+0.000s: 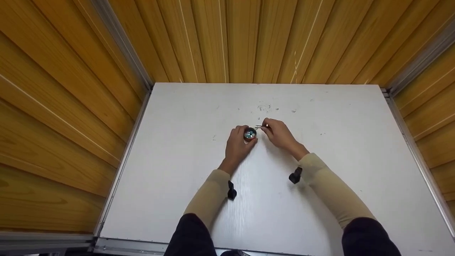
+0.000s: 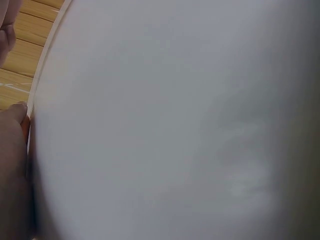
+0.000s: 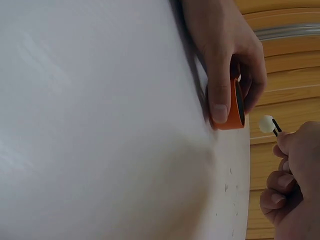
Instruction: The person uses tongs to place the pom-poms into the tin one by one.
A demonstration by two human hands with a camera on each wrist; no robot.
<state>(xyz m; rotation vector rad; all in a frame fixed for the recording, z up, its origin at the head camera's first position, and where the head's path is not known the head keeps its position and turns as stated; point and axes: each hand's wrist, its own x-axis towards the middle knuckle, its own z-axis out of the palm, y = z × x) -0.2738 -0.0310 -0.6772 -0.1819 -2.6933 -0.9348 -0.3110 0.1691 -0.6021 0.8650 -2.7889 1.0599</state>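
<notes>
My left hand (image 1: 237, 144) grips a small round orange container (image 3: 235, 119) that stands on the white table, its thumb and fingers around the sides. In the head view, light and teal bits show inside the container's dark mouth. To its right, my right hand (image 1: 280, 134) pinches dark tweezers (image 1: 262, 126), their tips pointing left, close to the container's rim. A small round whitish piece (image 3: 266, 124) sits at the tweezers' tips in the right wrist view, held above the table and apart from the container. The left wrist view catches only edges of both hands.
The white tabletop (image 1: 170, 160) has dark scuff marks (image 1: 265, 107) beyond the hands. Wood-pattern panels (image 1: 241, 42) stand behind and at both sides, with metal rails (image 1: 122, 149) along the table's edges. Each forearm wears a small black device (image 1: 295, 175).
</notes>
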